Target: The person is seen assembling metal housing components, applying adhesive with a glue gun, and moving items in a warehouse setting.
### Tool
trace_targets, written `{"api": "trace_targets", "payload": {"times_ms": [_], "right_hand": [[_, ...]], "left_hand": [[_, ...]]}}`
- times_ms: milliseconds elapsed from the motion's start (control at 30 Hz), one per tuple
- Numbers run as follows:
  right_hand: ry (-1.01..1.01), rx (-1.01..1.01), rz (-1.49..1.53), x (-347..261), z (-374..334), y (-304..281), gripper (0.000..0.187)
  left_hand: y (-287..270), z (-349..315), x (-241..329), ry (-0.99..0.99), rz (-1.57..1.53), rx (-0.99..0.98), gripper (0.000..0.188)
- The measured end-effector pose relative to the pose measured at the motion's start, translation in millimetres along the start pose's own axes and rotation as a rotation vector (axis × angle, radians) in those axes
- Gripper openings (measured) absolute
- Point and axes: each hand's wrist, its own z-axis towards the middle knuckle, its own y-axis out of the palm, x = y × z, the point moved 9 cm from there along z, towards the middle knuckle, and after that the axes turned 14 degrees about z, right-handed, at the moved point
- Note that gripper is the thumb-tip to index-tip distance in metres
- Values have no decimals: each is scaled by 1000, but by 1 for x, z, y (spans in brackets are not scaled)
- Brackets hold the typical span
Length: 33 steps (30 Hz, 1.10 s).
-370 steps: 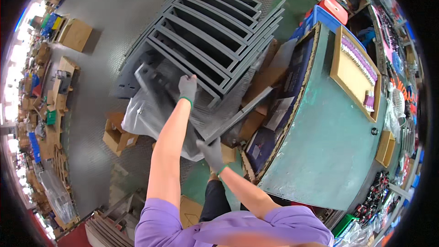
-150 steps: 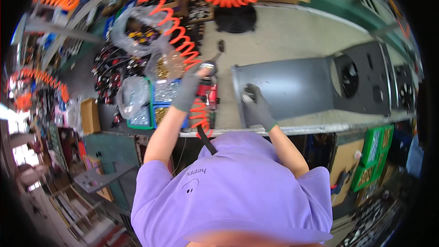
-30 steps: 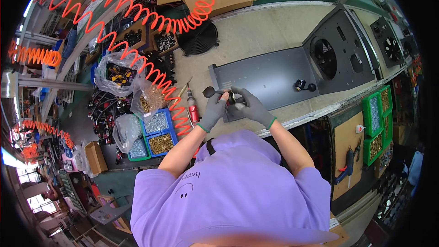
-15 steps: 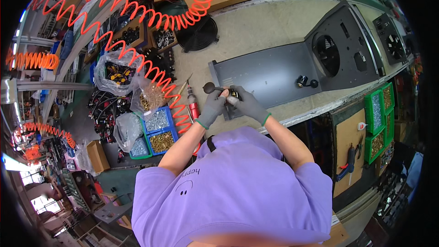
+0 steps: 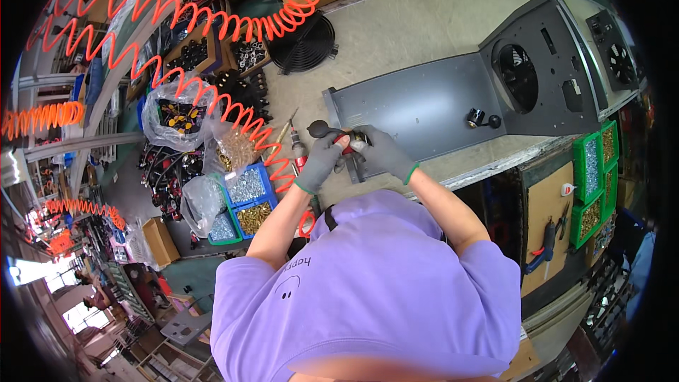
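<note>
My left hand (image 5: 322,161), in a grey glove with green cuff, is closed on a small black fitting with a round cap (image 5: 319,129). My right hand (image 5: 385,155), gloved alike, grips the same fitting from the other side; fingers hide most of its body. Both hands are over the near left end of a dark grey sheet-metal panel (image 5: 417,102). A similar black capped fitting (image 5: 483,119) lies on that panel. Left of my hands, a red and grey power screwdriver (image 5: 298,150) rests on the bench.
Orange coiled air hoses (image 5: 191,85) hang across the left side. Blue bins (image 5: 247,187) of screws, a plastic bag (image 5: 180,117) of small parts and a black fan guard (image 5: 305,42) sit at left. Green bins (image 5: 584,184) stand at right, near blue-handled pliers (image 5: 543,249).
The view has shifted slightly. My hands stay together over the panel's end, and the capped fitting has turned a little between my fingers.
</note>
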Motion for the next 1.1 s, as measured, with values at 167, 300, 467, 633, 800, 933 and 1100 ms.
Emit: {"api": "trace_targets", "payload": {"times_ms": [167, 300, 467, 633, 800, 933, 1100], "right_hand": [[-18, -6, -105, 0, 16, 0, 40], [98, -191, 321, 11, 33, 5, 40], [-28, -147, 9, 5, 44, 1, 37], [-101, -80, 126, 22, 57, -2, 35], [336, 105, 668, 76, 63, -41, 32], [286, -25, 451, 62, 70, -36, 27], [369, 56, 280, 90, 90, -21, 31]], "left_hand": [[-14, 14, 4, 12, 15, 58, 34], [-18, 25, -1, -49, -108, 24, 37], [-25, 33, -6, -53, -69, 71, 34], [-38, 42, -12, -34, -35, 156, 32], [-80, 62, -34, -117, -192, 212, 27], [-85, 90, -51, -123, -260, 191, 24], [-68, 119, -66, -188, -272, -15, 20]]}}
